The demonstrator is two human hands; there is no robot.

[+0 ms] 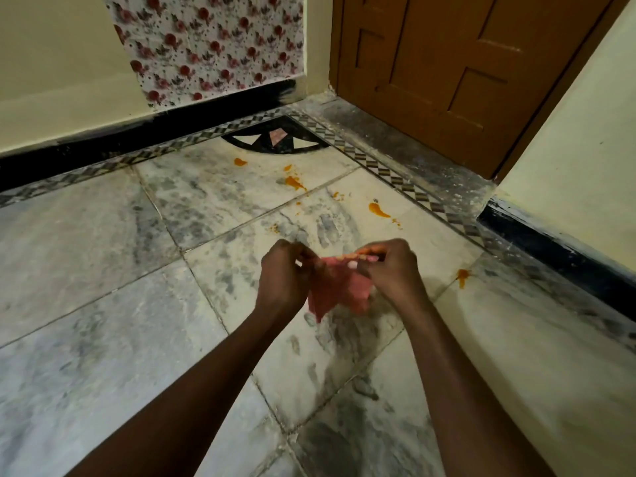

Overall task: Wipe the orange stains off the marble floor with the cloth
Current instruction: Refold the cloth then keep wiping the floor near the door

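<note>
A small pink-red cloth (339, 287) hangs in the air between my two hands, above the marble floor (103, 287). My left hand (284, 273) pinches its upper left edge and my right hand (389, 266) pinches its upper right edge. Several orange stains lie on the floor beyond the hands: one (240, 162) near the corner inlay, one (294, 182) in the middle, one (378, 210) to the right, and another (462, 275) close to the right border strip. Small orange specks are scattered between them.
A brown wooden door (447, 70) stands at the far right. Cream walls with a black skirting (103, 146) bound the floor on the left and right. A floral sheet (213, 46) covers part of the far wall. A checkered border strip (395, 173) runs along the floor's edges.
</note>
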